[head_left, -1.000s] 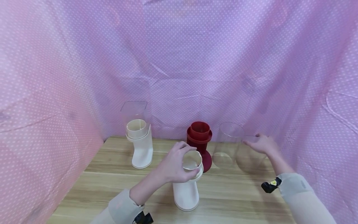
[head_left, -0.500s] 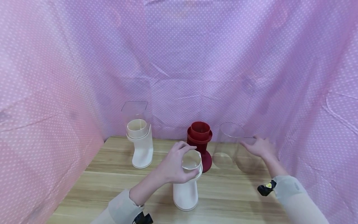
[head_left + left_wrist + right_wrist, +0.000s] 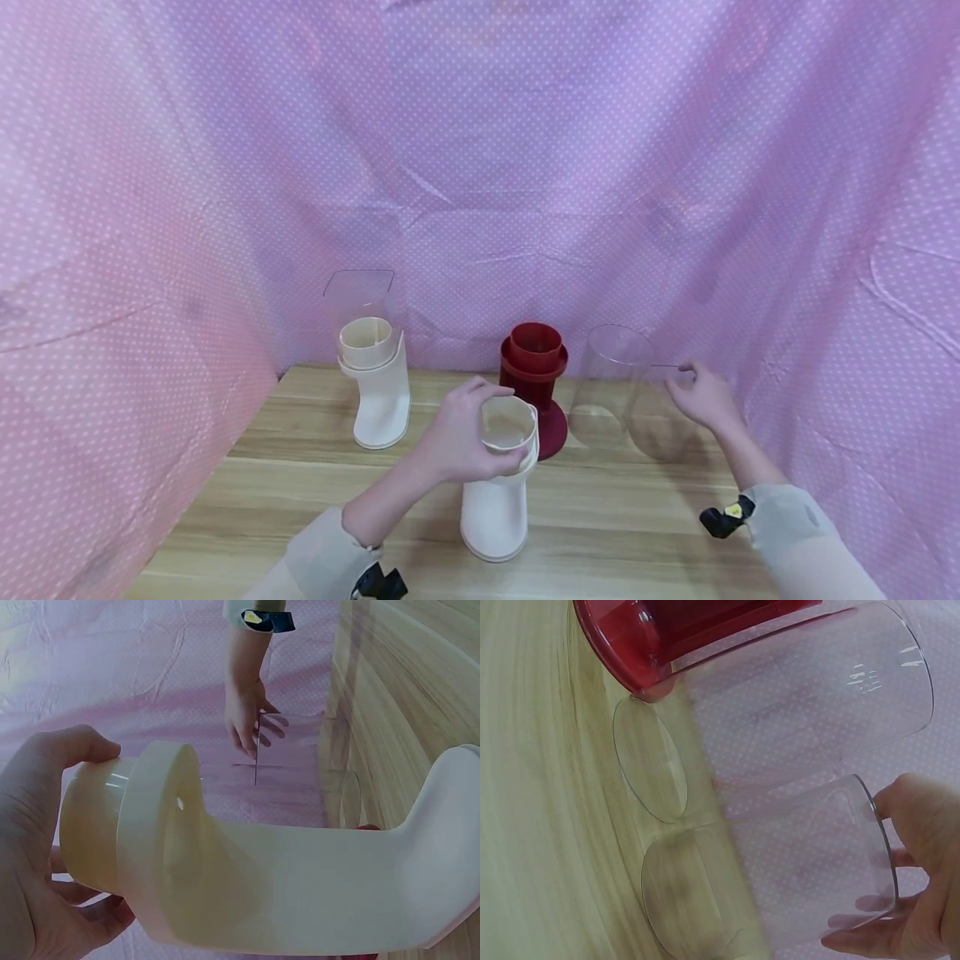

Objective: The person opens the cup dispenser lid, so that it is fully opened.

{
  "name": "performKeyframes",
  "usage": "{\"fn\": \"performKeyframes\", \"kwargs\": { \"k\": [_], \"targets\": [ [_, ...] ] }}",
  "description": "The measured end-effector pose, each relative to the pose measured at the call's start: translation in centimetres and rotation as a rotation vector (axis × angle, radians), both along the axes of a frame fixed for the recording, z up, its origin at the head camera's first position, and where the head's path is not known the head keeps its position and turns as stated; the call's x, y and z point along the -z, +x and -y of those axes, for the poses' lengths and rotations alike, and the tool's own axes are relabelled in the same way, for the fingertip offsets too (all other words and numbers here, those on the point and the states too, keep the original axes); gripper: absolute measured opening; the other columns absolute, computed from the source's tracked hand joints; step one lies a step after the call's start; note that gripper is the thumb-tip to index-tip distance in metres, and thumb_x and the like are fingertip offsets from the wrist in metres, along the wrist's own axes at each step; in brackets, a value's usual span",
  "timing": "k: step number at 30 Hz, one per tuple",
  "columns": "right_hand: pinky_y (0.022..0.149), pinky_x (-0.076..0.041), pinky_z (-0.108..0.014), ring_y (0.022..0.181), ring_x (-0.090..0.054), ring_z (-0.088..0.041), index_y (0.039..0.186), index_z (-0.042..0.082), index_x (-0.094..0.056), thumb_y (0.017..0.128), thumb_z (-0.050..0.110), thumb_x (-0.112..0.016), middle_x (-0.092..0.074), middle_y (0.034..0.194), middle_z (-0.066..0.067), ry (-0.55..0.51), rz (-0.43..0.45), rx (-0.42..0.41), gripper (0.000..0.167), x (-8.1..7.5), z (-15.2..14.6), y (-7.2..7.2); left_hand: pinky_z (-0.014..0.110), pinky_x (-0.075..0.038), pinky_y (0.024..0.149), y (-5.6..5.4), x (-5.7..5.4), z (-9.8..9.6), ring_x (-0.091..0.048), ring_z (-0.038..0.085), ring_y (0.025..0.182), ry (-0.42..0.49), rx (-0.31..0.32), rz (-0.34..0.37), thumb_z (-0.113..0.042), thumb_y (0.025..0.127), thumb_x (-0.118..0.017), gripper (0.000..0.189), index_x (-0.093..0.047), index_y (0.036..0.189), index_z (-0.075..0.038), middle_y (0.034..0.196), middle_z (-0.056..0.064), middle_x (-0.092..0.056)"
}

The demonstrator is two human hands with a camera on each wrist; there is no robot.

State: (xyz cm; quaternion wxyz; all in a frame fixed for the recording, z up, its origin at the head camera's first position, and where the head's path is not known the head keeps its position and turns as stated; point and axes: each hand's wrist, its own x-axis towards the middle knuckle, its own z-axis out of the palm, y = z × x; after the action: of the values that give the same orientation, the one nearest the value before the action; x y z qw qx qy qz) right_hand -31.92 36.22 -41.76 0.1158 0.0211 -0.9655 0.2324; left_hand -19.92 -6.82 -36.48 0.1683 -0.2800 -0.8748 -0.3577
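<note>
In the head view my left hand (image 3: 468, 437) grips the round upper collar of a white curved stand (image 3: 495, 517), thumb on the near side and fingers on the far side. The left wrist view shows the thumb and fingers spread round the collar (image 3: 94, 825). At the far right, my right hand (image 3: 705, 400) holds a clear cylinder (image 3: 810, 855) at its dark-edged top rim. Its thumb and fingers straddle that rim in the right wrist view. A second clear cylinder (image 3: 611, 392) stands upright just left of the held one.
A dark red stand (image 3: 534, 367) of similar shape is behind the gripped white one. Farther left stands another white stand (image 3: 381, 400) with a clear cover (image 3: 360, 292) around its top. Pink dotted cloth (image 3: 480, 167) hangs round the wooden table (image 3: 300, 483).
The right hand first moves left with the clear cylinder, bringing it closer to its neighbour, then shifts slightly back right. The left hand keeps its grip, with the white stand nearly still.
</note>
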Motion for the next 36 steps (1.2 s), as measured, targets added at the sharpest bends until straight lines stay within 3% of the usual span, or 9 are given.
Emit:
{"fn": "performKeyframes", "kwargs": {
  "k": [7,14,21,24,27,36],
  "targets": [
    [0.094,-0.048,-0.07,0.117,-0.056,-0.065,0.133,-0.006,-0.057,0.102,0.036,-0.06,-0.064,0.122,-0.044,-0.002,-0.027,0.02,0.053,0.6,0.1,-0.1,0.031,-0.06,0.085,-0.9,-0.5,1.1,-0.07,0.018,0.099,0.04,-0.003,-0.02,-0.035,0.065,-0.094,0.068,-0.076,0.123,-0.005,0.108,0.003,-0.074],
    [0.097,-0.046,-0.072,0.122,-0.051,-0.064,0.137,-0.008,-0.055,0.104,0.037,-0.058,-0.061,0.129,-0.045,-0.013,0.005,0.034,0.056,0.6,0.2,0.0,0.037,-0.061,0.083,-2.9,-1.4,2.6,-0.071,0.019,0.1,0.04,-0.005,-0.062,-0.034,0.065,-0.093,0.066,-0.078,0.121,-0.003,0.109,0.005,-0.076],
    [0.098,-0.047,-0.072,0.123,-0.052,-0.063,0.138,-0.008,-0.055,0.104,0.039,-0.058,-0.059,0.131,-0.045,-0.012,0.018,0.043,0.058,0.4,0.4,0.1,0.046,-0.061,0.092,-5.4,-1.9,4.2,-0.072,0.028,0.111,-0.026,-0.079,-0.081,-0.038,0.067,-0.091,0.067,-0.077,0.123,-0.002,0.118,0.01,-0.079],
    [0.097,-0.047,-0.072,0.123,-0.051,-0.063,0.138,-0.008,-0.054,0.105,0.04,-0.057,-0.058,0.133,-0.046,-0.011,0.032,0.038,0.059,0.3,0.4,0.2,0.047,-0.06,0.089,-6.6,-1.9,4.8,-0.072,0.03,0.108,-0.037,-0.116,-0.092,-0.038,0.067,-0.09,0.067,-0.078,0.122,-0.003,0.115,0.012,-0.079],
    [0.097,-0.048,-0.072,0.123,-0.051,-0.063,0.138,-0.008,-0.054,0.105,0.041,-0.056,-0.058,0.133,-0.045,-0.008,0.029,0.037,0.059,0.2,0.3,0.4,0.049,-0.059,0.089,-7.8,-1.8,4.9,-0.072,0.033,0.109,-0.036,-0.14,-0.067,-0.039,0.066,-0.089,0.068,-0.078,0.123,-0.003,0.117,0.013,-0.078],
    [0.099,-0.045,-0.076,0.126,-0.047,-0.066,0.14,-0.009,-0.051,0.106,0.04,-0.054,-0.055,0.136,-0.046,0.006,0.04,0.024,0.059,0.4,0.3,0.3,0.056,-0.056,0.106,-11.4,-1.8,5.2,-0.065,0.042,0.13,-0.029,-0.247,0.043,-0.038,0.068,-0.086,0.072,-0.075,0.13,-0.004,0.134,0.021,-0.072]
  ]
}}
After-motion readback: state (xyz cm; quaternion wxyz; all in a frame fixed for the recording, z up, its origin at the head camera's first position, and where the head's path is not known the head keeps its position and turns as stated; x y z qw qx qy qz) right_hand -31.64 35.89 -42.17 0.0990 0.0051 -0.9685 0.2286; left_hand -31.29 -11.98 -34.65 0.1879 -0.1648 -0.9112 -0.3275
